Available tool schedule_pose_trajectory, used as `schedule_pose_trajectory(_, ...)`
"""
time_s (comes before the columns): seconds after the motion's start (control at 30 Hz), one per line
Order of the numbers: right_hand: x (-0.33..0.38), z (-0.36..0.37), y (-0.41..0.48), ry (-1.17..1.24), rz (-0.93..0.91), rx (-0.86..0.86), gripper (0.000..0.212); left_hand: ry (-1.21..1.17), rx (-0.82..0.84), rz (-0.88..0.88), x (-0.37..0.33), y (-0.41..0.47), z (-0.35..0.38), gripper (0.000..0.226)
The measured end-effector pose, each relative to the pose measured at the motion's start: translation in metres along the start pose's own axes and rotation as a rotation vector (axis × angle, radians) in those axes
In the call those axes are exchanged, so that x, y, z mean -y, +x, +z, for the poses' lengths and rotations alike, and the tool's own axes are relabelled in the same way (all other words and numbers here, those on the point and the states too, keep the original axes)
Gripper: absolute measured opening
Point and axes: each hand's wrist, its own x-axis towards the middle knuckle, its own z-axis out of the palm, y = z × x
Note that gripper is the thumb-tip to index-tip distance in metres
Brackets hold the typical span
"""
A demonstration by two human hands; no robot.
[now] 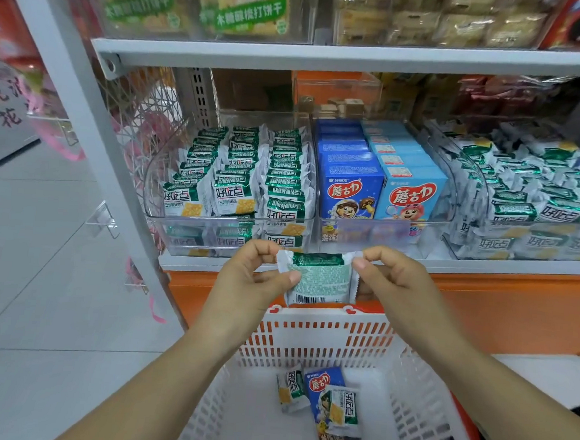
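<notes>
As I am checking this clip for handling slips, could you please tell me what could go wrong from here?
1. The left hand and right hand pinch the cracker packet only by its top corners; pulling apart might tear it.
2. It hangs over the far rim of the basket, so a drop here might land outside.

You are standing in a shop, at its snack shelves. A white metal shelf rack carries clear plastic bins packed with rows of identical green-and-white cracker packets and blue biscuit boxes. The clear strip on one bin's front may be a price label holder, but it is too blurred to read. Below you is a white slotted shopping basket holding a few of the same goods, and pale floor tiles run alongside.
</notes>
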Motion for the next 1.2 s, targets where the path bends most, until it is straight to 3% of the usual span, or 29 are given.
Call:
schedule_pose_trajectory(0.17,-0.005,0.001,0.002,0.005,0.014,0.023,0.019,0.038,-0.028,-0.024,-0.003,0.0,-0.001,0.019)
schedule_pose_trajectory(0.3,-0.002,0.001,0.004,0.056,0.046,0.033,0.019,0.122,0.105,-0.072,-0.009,-0.001,-0.005,0.038)
schedule_pose_trajectory(0.4,0.003,0.003,0.004,0.131,0.101,0.054,0.012,0.124,0.132,-0.069,-0.013,-0.001,-0.009,0.032)
schedule_pose_trajectory(0.47,0.01,0.001,0.002,0.029,-0.021,0.039,0.009,0.053,0.081,-0.117,-0.016,0.001,-0.011,0.022)
schedule_pose_trajectory(0.57,0.026,0.001,0.0,-0.325,-0.349,0.131,0.032,-0.112,0.024,-0.232,-0.022,0.004,-0.014,0.012)
schedule_pose_trajectory(0.67,0.036,0.012,0.01,-0.643,-0.639,0.166,0.036,-0.198,0.02,-0.272,-0.029,0.005,-0.02,0.008)
schedule_pose_trajectory(0.73,0.045,0.021,0.019,-0.689,-0.704,0.116,0.032,-0.239,0.026,-0.275,-0.036,0.005,-0.026,0.01)
schedule_pose_trajectory(0.87,0.071,0.04,0.042,-0.566,-0.629,0.046,0.03,-0.282,-0.015,-0.239,-0.049,0.008,-0.053,0.026)
schedule_pose_trajectory(1.07,0.09,0.08,0.099,-0.543,-0.487,0.036,0.033,0.407,-0.33,-0.018,-0.041,0.026,-0.11,0.031)
schedule_pose_trajectory(1.2,0.077,0.099,0.139,-0.697,-0.39,0.12,0.03,0.597,-0.329,-0.017,-0.031,0.033,-0.126,0.043)
